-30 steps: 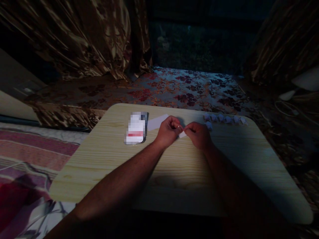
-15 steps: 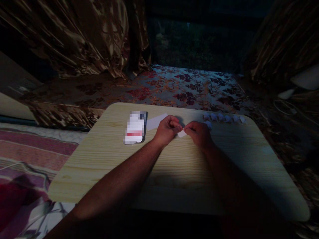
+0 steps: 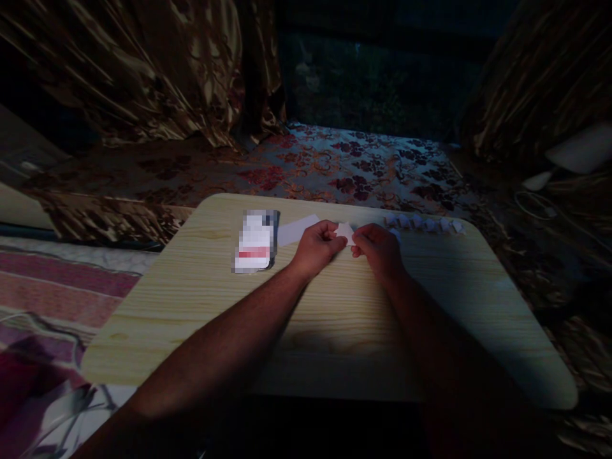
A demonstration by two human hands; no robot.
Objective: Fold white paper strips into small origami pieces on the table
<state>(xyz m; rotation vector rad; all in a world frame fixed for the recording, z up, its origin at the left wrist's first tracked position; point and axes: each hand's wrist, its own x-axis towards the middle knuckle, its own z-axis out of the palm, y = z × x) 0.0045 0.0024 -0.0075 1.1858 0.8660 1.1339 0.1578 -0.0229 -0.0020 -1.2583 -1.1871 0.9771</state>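
- Near the centre of the frame, a small white folded paper (image 3: 344, 233) is held just above or against the surface; which of the two is hard to tell.
- The left hand (image 3: 319, 245) grips its left side between thumb and fingers, and the right hand (image 3: 377, 248) pinches its right edge. Holding it from both sides probably keeps so small a piece steady and leaves its middle in view.
- Just left of the left hand lies a flat white sheet (image 3: 296, 231), likely set there to be within easy reach.
- A row of small folded pieces (image 3: 415, 222) runs along the far edge, right of centre; the tidy line seems meant to keep them apart from the working spot. Another small piece (image 3: 394, 235) shows partly behind the right hand.
- A pixelated, phone-like object (image 3: 255, 242) lies left of the sheet, apart from the hands.
- The surface (image 3: 335, 331) is pale, wood-grained and round-cornered, brighter on its left half than its right.
- Beyond it stretches a flower-patterned cloth (image 3: 354, 172), with a shiny curtain (image 3: 201, 83) at upper left and a dark window (image 3: 377, 83) at top centre.
- Striped bedding (image 3: 62, 287) fills the lower left; a white lamp-like object (image 3: 581, 150) stands at the right edge.
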